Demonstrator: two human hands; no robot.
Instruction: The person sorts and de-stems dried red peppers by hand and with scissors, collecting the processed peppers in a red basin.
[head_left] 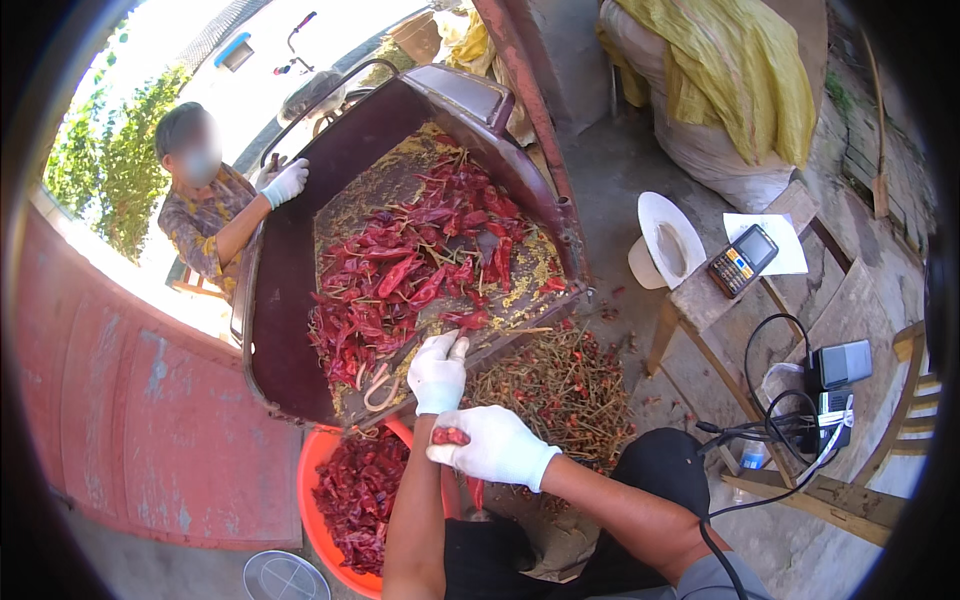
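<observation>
My left hand [437, 373], in a white glove, reaches up to the near edge of a dark red metal trough [280, 330] and touches the dried red chillies [410, 265] heaped in it among yellow seeds. My right hand [495, 447], also gloved, is closed around a red chilli [449, 436] just below the left hand. Under both hands stands an orange tub [318, 470] holding more red chillies. A pile of chilli stems [560, 390] lies on the ground to the right of my hands.
Another person in a patterned top rests a white-gloved hand [285, 183] on the trough's far left rim. On a wooden bench [700, 300] at right lie a white hat [665, 240] and a handset. A black device with cables [835, 385], a draped sack [720, 90] and a red wall [150, 420] surround the spot.
</observation>
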